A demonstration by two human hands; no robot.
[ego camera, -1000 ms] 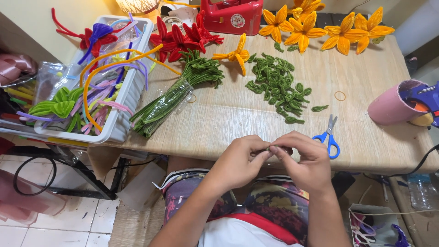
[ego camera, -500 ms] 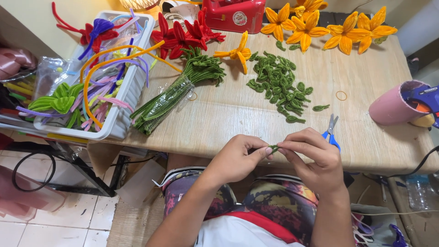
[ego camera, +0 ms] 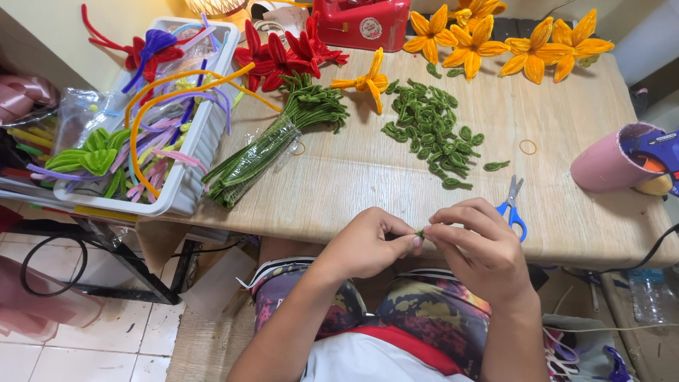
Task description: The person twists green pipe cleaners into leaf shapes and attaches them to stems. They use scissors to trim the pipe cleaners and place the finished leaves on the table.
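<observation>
My left hand (ego camera: 368, 244) and right hand (ego camera: 477, 244) meet fingertip to fingertip at the near edge of the wooden table (ego camera: 396, 177), both pinched shut on a small green pipe-cleaner piece (ego camera: 420, 233) between them. Blue-handled scissors (ego camera: 512, 205) lie just beside my right hand. Farther out sits a heap of green pipe-cleaner leaves (ego camera: 431, 134). At the left, a white plastic basket (ego camera: 194, 166) holds loose pipe cleaners in orange, purple, pink and green; at the right, a pink cup (ego camera: 612, 159) holds a blue glue gun (ego camera: 654, 150).

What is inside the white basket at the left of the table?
The white basket holds loose pipe cleaners in orange, purple, pink and green, some sticking out over its rim. They cover its bottom, so anything underneath cannot be seen.
</observation>
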